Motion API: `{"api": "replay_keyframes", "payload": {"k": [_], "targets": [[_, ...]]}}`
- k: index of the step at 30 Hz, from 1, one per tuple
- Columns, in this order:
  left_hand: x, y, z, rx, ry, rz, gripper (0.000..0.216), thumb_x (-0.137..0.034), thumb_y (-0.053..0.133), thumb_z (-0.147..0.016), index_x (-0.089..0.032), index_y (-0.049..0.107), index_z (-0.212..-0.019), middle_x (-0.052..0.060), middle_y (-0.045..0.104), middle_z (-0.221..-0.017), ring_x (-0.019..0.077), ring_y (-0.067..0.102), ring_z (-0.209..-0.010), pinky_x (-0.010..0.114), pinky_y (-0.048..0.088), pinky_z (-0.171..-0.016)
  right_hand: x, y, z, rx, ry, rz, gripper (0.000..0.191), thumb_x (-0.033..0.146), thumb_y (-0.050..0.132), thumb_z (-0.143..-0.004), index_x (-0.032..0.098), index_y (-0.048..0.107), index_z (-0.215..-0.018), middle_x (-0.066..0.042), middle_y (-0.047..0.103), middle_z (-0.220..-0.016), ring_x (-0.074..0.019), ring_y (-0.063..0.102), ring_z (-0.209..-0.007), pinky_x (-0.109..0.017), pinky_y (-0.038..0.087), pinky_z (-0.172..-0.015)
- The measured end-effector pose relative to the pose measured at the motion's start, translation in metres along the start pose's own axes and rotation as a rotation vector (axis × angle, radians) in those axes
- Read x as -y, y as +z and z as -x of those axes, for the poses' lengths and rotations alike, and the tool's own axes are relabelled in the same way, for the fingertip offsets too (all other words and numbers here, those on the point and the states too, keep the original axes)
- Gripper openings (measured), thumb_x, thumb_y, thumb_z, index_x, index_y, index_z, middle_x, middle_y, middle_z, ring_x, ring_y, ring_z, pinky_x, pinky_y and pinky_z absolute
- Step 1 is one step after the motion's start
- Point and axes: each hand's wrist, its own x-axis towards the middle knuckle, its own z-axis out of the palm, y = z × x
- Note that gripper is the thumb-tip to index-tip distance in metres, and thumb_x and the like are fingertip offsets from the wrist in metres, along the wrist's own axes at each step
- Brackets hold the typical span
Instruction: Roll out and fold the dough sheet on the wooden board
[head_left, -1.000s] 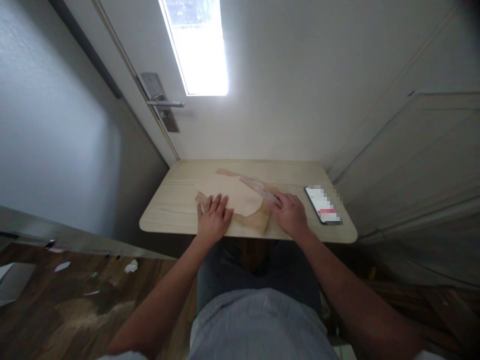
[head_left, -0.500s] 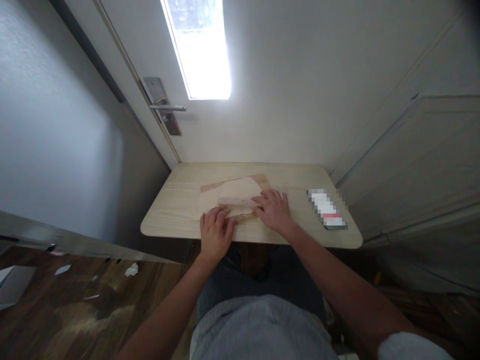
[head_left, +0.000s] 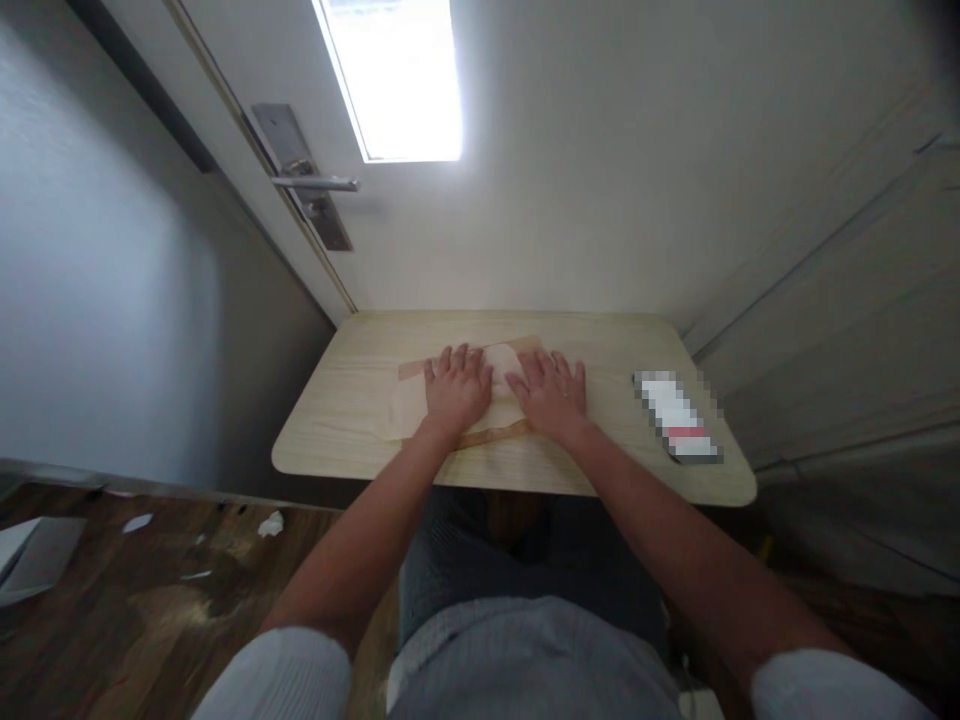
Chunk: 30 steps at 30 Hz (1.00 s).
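A thin, pale cream sheet [head_left: 409,407] lies on the table with a tan rectangular piece [head_left: 499,433] showing along its near and far edges. What the sheet is made of I cannot tell. My left hand [head_left: 459,390] rests palm down over its middle, fingers stretched forward and apart. My right hand [head_left: 553,393] lies flat at the sheet's right end, fingers spread, covering part of the tan piece. Neither hand grips anything. The parts of the sheet beneath both palms are hidden.
The small wooden-topped table [head_left: 337,400] stands against a white door with a metal lever handle [head_left: 319,184]. A phone [head_left: 679,417], blurred out, lies at the table's right. Scraps of paper [head_left: 271,524] and a white box [head_left: 41,560] are on the floor at left.
Both hands have moved from the sheet's near edge, where their fingers were at a raised fold or roll, to lying flat over it. The fold no longer shows. The view has shifted slightly.
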Motion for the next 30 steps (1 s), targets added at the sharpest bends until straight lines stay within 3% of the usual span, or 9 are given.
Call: {"api": "replay_keyframes", "payload": {"k": [5, 10, 15, 25, 30], "targets": [[0.007, 0.004, -0.031, 0.096, -0.003, 0.007, 0.055, -0.051, 0.024, -0.103, -0.029, 0.049, -0.146, 0.007, 0.045, -0.157, 0.0322, 0.036, -0.145, 0.062, 0.028, -0.116, -0.001, 0.002, -0.036, 0.039, 0.045, -0.035, 0.060, 0.060, 0.026, -0.102, 0.027, 0.049, -0.147, -0.010, 0.049, -0.153, -0.0353, 0.039, -0.139, -0.060, 0.024, -0.113], [0.011, 0.006, -0.056, 0.137, -0.008, 0.032, 0.054, -0.051, 0.027, -0.102, -0.027, 0.050, -0.144, 0.009, 0.047, -0.155, 0.0332, 0.040, -0.141, 0.062, 0.032, -0.112, -0.005, 0.007, -0.068, 0.133, 0.087, -0.052, 0.072, 0.070, 0.029, -0.097, 0.026, 0.044, -0.152, -0.012, 0.042, -0.157, -0.0378, 0.036, -0.142, -0.062, 0.023, -0.115], [0.011, 0.004, -0.066, 0.226, -0.035, 0.012, 0.055, -0.051, 0.029, -0.100, -0.025, 0.052, -0.143, 0.014, 0.055, -0.145, 0.0361, 0.050, -0.130, 0.059, 0.037, -0.106, -0.007, 0.008, -0.079, 0.156, 0.071, -0.053, 0.077, 0.074, 0.028, -0.095, 0.021, 0.048, -0.148, -0.016, 0.050, -0.150, -0.0372, 0.043, -0.135, -0.062, 0.025, -0.112], [0.007, -0.003, -0.038, 0.279, 0.127, -0.025, 0.058, -0.052, 0.029, -0.101, -0.027, 0.040, -0.152, 0.013, 0.053, -0.146, 0.0338, 0.050, -0.130, 0.052, 0.037, -0.106, -0.003, -0.002, -0.028, 0.110, 0.139, -0.017, 0.073, 0.073, 0.029, -0.095, 0.021, 0.054, -0.141, -0.020, 0.055, -0.139, -0.0381, 0.049, -0.127, -0.063, 0.027, -0.108], [0.006, -0.003, -0.016, 0.215, 0.212, -0.021, 0.060, -0.055, 0.029, -0.101, -0.025, 0.040, -0.152, 0.011, 0.053, -0.148, 0.0321, 0.047, -0.135, 0.053, 0.032, -0.112, 0.003, -0.001, 0.012, 0.005, 0.160, 0.000, 0.066, 0.062, 0.031, -0.100, 0.022, 0.044, -0.150, -0.017, 0.045, -0.153, -0.0390, 0.038, -0.138, -0.064, 0.021, -0.112]]}}
